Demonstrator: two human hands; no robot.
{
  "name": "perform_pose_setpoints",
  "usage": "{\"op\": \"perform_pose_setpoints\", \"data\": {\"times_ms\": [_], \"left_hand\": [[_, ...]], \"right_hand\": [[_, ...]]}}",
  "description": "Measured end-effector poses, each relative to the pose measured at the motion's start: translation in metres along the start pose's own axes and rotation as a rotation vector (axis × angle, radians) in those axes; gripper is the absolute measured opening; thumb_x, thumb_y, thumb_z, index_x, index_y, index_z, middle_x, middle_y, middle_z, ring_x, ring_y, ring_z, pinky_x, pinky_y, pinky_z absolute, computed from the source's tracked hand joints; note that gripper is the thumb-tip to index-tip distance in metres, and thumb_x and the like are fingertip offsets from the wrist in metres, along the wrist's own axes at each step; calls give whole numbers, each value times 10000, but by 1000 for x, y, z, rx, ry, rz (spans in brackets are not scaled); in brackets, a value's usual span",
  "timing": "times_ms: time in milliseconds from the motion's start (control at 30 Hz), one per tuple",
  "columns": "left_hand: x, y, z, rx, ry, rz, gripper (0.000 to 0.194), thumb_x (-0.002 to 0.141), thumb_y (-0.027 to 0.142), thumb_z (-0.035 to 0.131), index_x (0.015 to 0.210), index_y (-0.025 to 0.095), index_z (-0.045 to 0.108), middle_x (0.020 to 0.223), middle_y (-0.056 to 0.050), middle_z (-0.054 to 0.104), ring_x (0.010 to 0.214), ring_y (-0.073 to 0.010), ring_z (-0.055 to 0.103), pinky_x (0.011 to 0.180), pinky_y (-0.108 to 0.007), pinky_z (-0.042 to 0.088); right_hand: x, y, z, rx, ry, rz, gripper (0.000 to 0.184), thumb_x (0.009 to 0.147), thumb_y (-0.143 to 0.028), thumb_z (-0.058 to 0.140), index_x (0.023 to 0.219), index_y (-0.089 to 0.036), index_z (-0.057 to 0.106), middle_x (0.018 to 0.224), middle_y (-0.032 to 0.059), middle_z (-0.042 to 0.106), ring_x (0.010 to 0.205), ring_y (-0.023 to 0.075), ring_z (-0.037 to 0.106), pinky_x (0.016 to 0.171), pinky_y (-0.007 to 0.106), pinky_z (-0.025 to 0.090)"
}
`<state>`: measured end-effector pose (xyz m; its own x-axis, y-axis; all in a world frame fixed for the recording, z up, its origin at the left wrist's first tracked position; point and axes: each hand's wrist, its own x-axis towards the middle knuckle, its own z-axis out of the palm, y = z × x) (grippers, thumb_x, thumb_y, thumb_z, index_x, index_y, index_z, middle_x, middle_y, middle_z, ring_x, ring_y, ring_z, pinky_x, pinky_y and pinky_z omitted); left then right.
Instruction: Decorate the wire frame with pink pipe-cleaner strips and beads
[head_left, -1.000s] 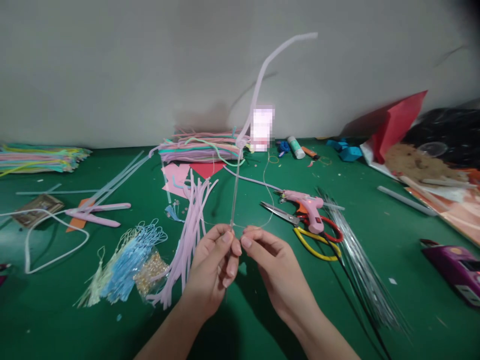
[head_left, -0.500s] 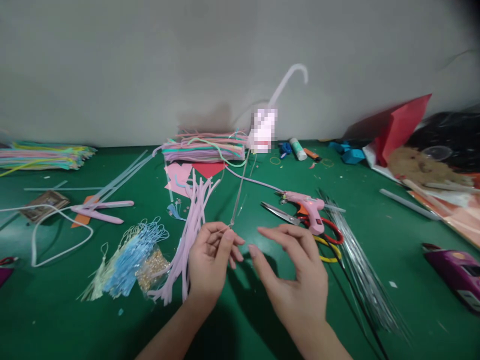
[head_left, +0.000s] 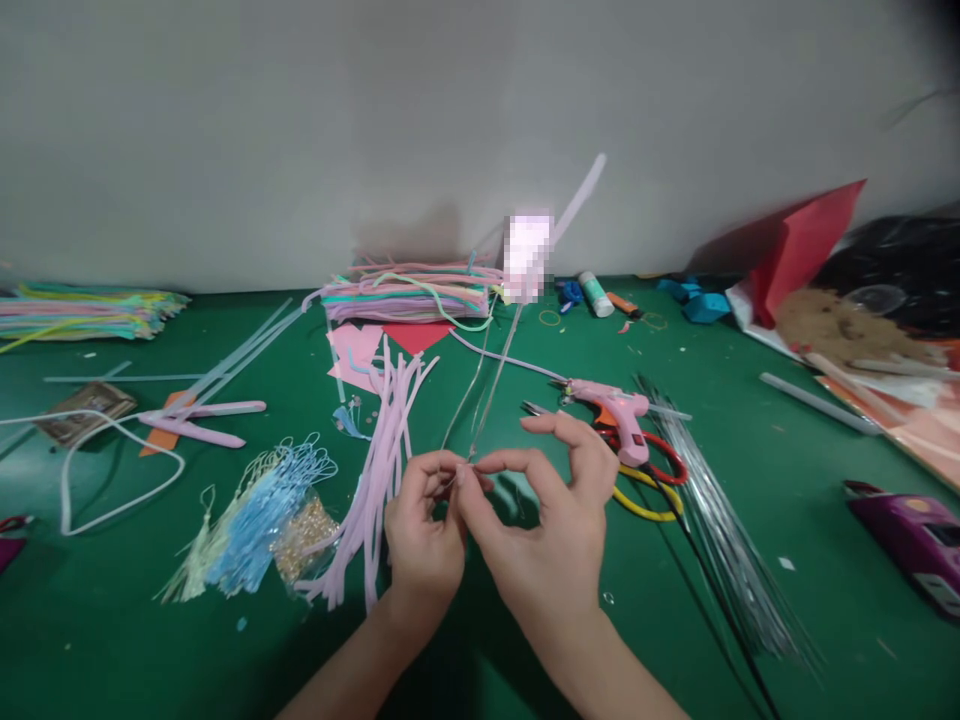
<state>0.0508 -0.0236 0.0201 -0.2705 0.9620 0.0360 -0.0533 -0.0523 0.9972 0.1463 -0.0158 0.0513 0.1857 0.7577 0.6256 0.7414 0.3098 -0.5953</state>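
Note:
My left hand [head_left: 426,535] is closed in a pinch on the lower end of a thin metal wire [head_left: 497,378]. Against it, my right hand [head_left: 555,525] pinches the same end between thumb and index finger, its other fingers raised and curled. From the fingertips the wire slants up and away towards a pale pink pipe cleaner [head_left: 581,198], partly hidden by a blurred patch. A second thin strand bends down to the left hand. Just left of my left hand lie loose lilac pipe cleaners [head_left: 386,430]. What sits between the fingertips is too small to make out.
Right of my hands lie a pink glue gun [head_left: 626,415], red-and-yellow-handled scissors [head_left: 651,508] and a bundle of wires [head_left: 727,520]. Leftward are blue tassels [head_left: 262,520], a bag of gold beads [head_left: 304,535] and a pink hair straightener-like tool [head_left: 202,425]. Bundled pipe cleaners [head_left: 420,295] line the wall.
My right hand has moved left to meet the left hand, its thumb and index finger closing at the wire's end. The wire and the pale pipe cleaner have shifted and tilted.

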Motion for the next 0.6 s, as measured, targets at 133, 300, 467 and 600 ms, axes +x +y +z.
{"op": "perform_pose_setpoints", "data": {"times_ms": [133, 300, 467, 600], "left_hand": [[0, 3, 2, -13, 18, 1, 139, 806, 274, 718, 867, 206, 613, 693, -1, 681, 670, -159, 688, 679, -258, 557], [-1, 5, 3, -33, 23, -18, 143, 791, 279, 725, 852, 199, 623, 702, -8, 684, 648, -156, 680, 659, -250, 550], [-4, 6, 2, -19, 19, -44, 170, 793, 312, 726, 860, 198, 619, 693, -4, 676, 645, -152, 673, 617, -230, 535], [-1, 7, 3, -22, 42, -78, 206, 823, 365, 702, 857, 193, 595, 668, 9, 660, 569, -122, 634, 518, -193, 497]], "right_hand": [[0, -1, 0, -2, -13, 26, 56, 774, -243, 691, 749, -238, 641, 1108, 85, 536, 1167, 323, 474, 949, 531, 373], [-2, -2, -1, 3, -26, 27, 38, 765, -222, 684, 764, -233, 647, 1105, 91, 538, 1165, 323, 469, 956, 535, 374], [-1, -7, -2, 19, -13, 46, 44, 780, -203, 657, 752, -230, 635, 1072, 83, 537, 1144, 311, 484, 965, 530, 371], [-3, -5, -6, 40, -29, 33, 37, 785, -221, 672, 766, -233, 643, 1081, 83, 530, 1136, 305, 488, 947, 517, 380]]}}
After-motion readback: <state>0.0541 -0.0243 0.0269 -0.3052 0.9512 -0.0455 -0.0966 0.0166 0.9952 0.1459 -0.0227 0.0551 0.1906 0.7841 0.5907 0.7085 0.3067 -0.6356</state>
